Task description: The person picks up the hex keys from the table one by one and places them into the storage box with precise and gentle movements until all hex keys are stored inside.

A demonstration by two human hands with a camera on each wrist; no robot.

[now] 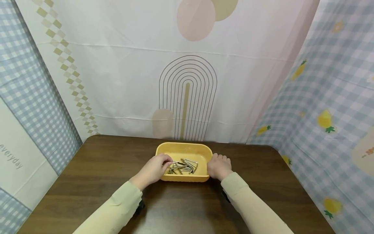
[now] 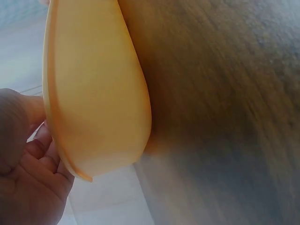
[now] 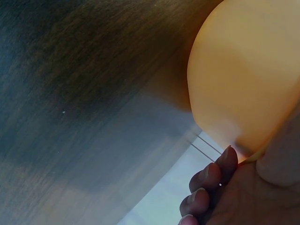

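A yellow plastic tray (image 1: 184, 178) with rounded corners sits on the table, several slim brass-coloured screws (image 1: 187, 167) heaped inside it. My left hand (image 1: 154, 168) reaches over the tray's left end, and its thumb and fingertips pinch one slim screw (image 1: 175, 162) above the heap. In the left wrist view, the left hand (image 2: 35, 164) shows beyond the rim, and the tray wall (image 2: 96, 89) hides the screws. My right hand (image 1: 219, 166) grips the tray's right end at the rim. In the right wrist view, its curled fingers (image 3: 206, 178) lie close to the tray wall (image 3: 239, 70).
The dark wooden table (image 1: 187, 208) extends on both sides of the tray and in front of it. Behind its far edge hangs a pale patterned cloth (image 1: 125, 84). Blue checked cloths (image 1: 309, 130) hang at the left and right sides.
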